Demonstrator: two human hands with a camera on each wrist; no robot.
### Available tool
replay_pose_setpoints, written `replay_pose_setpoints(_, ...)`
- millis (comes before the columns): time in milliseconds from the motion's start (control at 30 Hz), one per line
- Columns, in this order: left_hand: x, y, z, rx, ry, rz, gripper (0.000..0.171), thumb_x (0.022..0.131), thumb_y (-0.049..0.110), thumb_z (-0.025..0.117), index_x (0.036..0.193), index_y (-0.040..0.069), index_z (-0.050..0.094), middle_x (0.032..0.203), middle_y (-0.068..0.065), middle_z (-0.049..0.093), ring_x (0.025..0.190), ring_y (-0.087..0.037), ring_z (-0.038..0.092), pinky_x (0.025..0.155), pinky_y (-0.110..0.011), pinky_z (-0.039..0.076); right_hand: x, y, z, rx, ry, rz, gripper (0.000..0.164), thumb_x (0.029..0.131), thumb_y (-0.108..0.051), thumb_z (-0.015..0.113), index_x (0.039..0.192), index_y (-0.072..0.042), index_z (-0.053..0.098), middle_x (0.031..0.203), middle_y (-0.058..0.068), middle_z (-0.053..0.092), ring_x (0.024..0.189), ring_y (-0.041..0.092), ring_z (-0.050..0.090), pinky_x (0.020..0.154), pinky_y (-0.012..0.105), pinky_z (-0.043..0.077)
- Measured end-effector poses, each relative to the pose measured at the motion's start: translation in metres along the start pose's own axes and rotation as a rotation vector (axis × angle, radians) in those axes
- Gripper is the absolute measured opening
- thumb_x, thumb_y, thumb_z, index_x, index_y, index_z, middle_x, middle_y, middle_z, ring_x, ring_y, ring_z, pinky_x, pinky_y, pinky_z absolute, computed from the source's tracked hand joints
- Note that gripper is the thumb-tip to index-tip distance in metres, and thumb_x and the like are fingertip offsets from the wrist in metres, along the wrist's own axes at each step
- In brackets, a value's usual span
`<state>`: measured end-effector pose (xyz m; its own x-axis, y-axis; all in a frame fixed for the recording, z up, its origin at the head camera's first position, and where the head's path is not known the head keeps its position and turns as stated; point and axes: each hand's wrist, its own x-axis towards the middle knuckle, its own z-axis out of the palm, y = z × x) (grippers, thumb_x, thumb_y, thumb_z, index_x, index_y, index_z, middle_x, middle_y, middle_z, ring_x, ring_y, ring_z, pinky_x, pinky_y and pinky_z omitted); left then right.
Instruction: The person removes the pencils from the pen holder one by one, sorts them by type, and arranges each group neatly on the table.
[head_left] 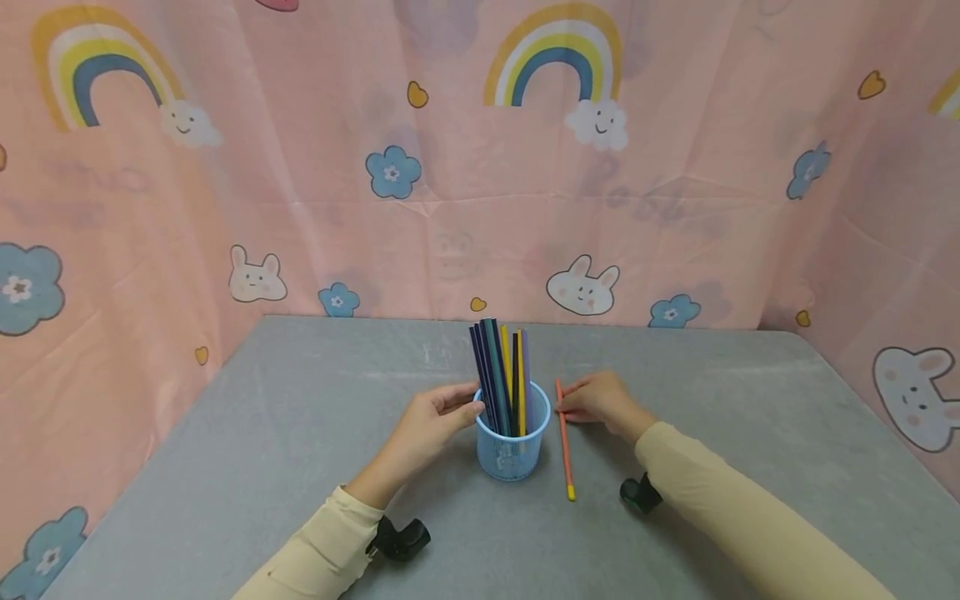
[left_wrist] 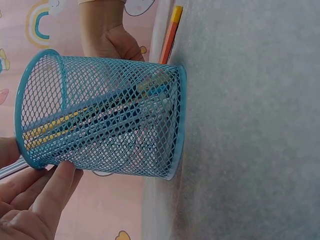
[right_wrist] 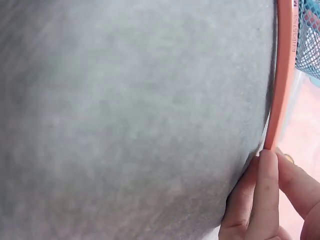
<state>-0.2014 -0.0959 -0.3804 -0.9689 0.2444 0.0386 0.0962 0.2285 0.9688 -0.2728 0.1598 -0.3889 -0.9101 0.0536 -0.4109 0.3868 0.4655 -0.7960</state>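
Observation:
A light blue mesh pencil cup stands on the table with several pencils in it, mostly dark, with yellow and purple ones too. My left hand holds the cup at its left rim, the thumb on the near side and the fingers against the mesh in the left wrist view. To the right of the cup lies an orange pencil with a yellow end pointing toward me. The far part of this pencil is pinched between the thumb and fingers of my right hand.
The grey table reaches back to a pink curtain printed with rainbows, rabbits and flowers. Black wrist cameras hang below both sleeves, one at the left and another at the right.

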Motion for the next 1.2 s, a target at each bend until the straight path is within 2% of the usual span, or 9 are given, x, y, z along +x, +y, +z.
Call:
replay_pose_setpoints(267,0.001,0.0,0.001,-0.004,0.001,-0.005,0.045,0.099,0.018,0.063,0.138,-0.003,0.055,0.139,-0.021,0.059,0.123,-0.033,0.062,0.1,-0.038,0.056,0.003,0.002,0.006,-0.046,0.036,-0.037,0.02,0.083,0.003,0.076,0.101,0.008,0.069,0.08,0.009,0.07,0.063,0.007,0.066,0.061,0.023,0.062)
replay_pose_setpoints(400,0.0,0.0,0.001,0.002,-0.006,-0.001,0.046,0.099,0.019,0.062,0.138,-0.003,0.055,0.139,-0.021,0.059,0.123,-0.033,0.062,0.1,-0.038,0.056,0.0,0.002,0.001,-0.048,0.032,-0.071,0.023,0.085,0.001,0.074,0.106,0.009,0.067,0.089,0.014,0.071,0.066,0.008,0.066,0.063,0.024,0.062)
replay_pose_setpoints(567,0.001,0.0,0.001,-0.002,-0.01,-0.002,0.046,0.099,0.02,0.062,0.138,-0.003,0.054,0.14,-0.022,0.058,0.124,-0.033,0.062,0.101,-0.038,0.056,-0.008,-0.003,-0.012,-0.007,0.002,-0.179,0.029,0.091,-0.002,0.068,0.116,0.013,0.063,0.107,0.023,0.07,0.074,0.01,0.069,0.072,0.029,0.064)
replay_pose_setpoints(800,0.001,0.0,0.0,-0.004,-0.006,-0.009,0.046,0.099,0.019,0.062,0.139,-0.003,0.054,0.14,-0.021,0.058,0.125,-0.033,0.062,0.101,-0.039,0.055,-0.016,-0.012,-0.015,0.053,-0.043,-0.194,0.033,0.093,-0.007,0.069,0.119,0.011,0.064,0.111,0.02,0.071,0.083,0.011,0.072,0.083,0.033,0.063)
replay_pose_setpoints(900,0.001,0.0,0.0,-0.004,-0.005,-0.009,0.046,0.099,0.018,0.062,0.139,-0.003,0.054,0.14,-0.021,0.058,0.124,-0.033,0.062,0.101,-0.038,0.056,-0.019,-0.014,-0.015,0.056,-0.041,-0.21,0.034,0.093,-0.009,0.069,0.121,0.009,0.063,0.114,0.02,0.07,0.091,0.016,0.072,0.088,0.035,0.062)
replay_pose_setpoints(1067,0.001,0.0,0.0,-0.001,-0.007,-0.007,0.046,0.099,0.018,0.063,0.139,-0.003,0.054,0.14,-0.021,0.058,0.124,-0.033,0.062,0.101,-0.038,0.056,-0.024,-0.018,-0.015,0.034,-0.034,-0.246,0.037,0.095,-0.014,0.068,0.125,0.007,0.062,0.123,0.022,0.067,0.11,0.032,0.068,0.096,0.04,0.058)
replay_pose_setpoints(1200,0.001,0.0,0.0,-0.005,-0.009,-0.003,0.047,0.099,0.019,0.063,0.139,-0.003,0.054,0.14,-0.021,0.058,0.124,-0.033,0.062,0.101,-0.039,0.055,-0.028,-0.022,-0.015,0.019,-0.033,-0.264,0.039,0.095,-0.018,0.068,0.128,0.004,0.062,0.127,0.021,0.066,0.119,0.034,0.064,0.101,0.041,0.055)
